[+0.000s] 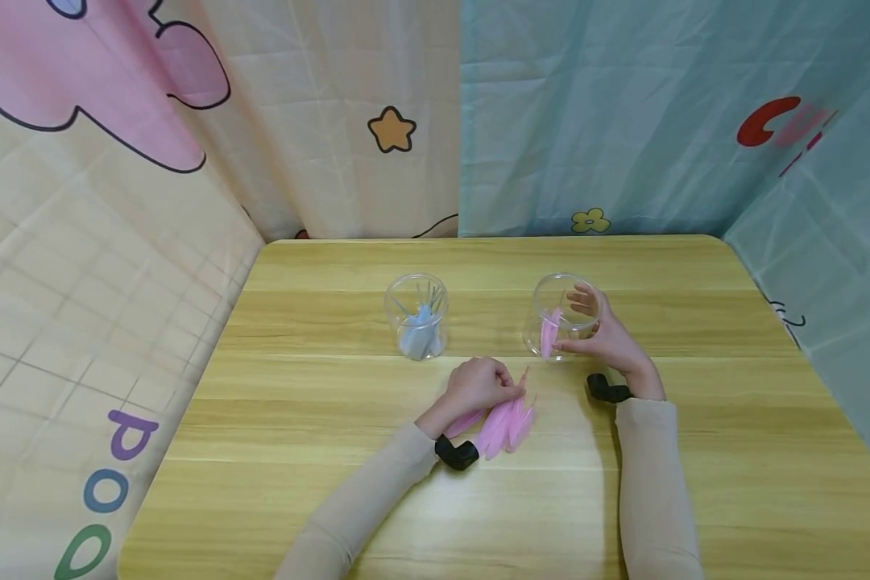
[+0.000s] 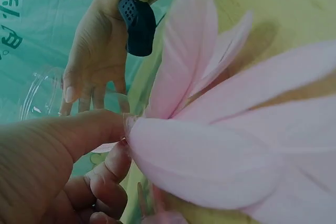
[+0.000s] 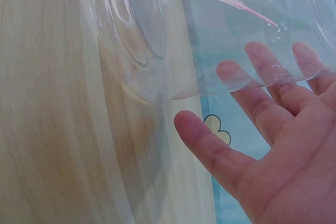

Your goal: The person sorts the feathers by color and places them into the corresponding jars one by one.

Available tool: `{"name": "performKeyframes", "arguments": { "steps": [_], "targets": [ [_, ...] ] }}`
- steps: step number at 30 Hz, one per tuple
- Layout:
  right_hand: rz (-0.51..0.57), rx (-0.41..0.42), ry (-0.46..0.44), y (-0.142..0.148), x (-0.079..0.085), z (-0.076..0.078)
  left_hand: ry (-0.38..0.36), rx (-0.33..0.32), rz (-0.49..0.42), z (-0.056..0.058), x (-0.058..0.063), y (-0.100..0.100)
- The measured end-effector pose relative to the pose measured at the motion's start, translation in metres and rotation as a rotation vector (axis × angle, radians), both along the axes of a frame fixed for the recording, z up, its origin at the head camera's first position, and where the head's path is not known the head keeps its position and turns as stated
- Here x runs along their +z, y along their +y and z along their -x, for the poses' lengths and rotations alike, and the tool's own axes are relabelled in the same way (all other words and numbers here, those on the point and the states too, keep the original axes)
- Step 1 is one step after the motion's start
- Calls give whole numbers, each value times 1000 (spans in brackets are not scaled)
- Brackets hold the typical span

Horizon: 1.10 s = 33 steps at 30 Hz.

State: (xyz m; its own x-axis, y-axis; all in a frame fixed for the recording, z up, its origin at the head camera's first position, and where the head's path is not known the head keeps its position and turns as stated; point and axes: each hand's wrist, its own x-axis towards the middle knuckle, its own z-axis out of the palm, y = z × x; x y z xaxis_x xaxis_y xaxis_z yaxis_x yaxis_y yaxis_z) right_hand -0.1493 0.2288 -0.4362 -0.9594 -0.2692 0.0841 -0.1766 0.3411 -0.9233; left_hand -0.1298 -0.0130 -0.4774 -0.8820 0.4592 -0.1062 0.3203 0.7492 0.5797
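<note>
Pink feathers (image 1: 503, 427) lie in a loose bunch on the table, partly under my left hand (image 1: 482, 383). Thumb and forefinger of that hand pinch the quill end of a pink feather (image 2: 205, 163), and more feathers fan out behind it in the left wrist view. My right hand (image 1: 602, 326) is beside a clear cup (image 1: 532, 332), with its thumb on the near side and its fingers reaching along the far side. Those fingers are fairly straight, overlapping the cup wall in the right wrist view. Inside this cup stands a pink feather (image 1: 550, 333).
To the left on the table (image 1: 297, 387) stands a second clear cup (image 1: 389, 310), holding blue feathers (image 1: 422, 334) with their quills up. Printed curtains (image 1: 333, 161) hang behind the table and along its sides. A black wrist band piece (image 1: 458, 453) sits at my left sleeve.
</note>
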Motion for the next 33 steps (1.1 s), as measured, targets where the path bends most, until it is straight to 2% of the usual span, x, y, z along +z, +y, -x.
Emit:
{"name": "performKeyframes", "arguments": {
  "steps": [6,13,17,27,33],
  "targets": [
    [1,-2,-4,-1,1,0,-60,29,-158,5,-1,-6],
    [-8,-2,6,2,-3,2,-149,40,-293,6,8,-11],
    [-17,-5,0,1,-3,1,-152,34,-310,6,11,-14],
    [-19,-5,-9,0,-2,1,-139,-6,-283,5,8,-19],
    [-29,-8,-12,-1,1,-1,-195,-4,-371,8,14,-21]
  ]
}}
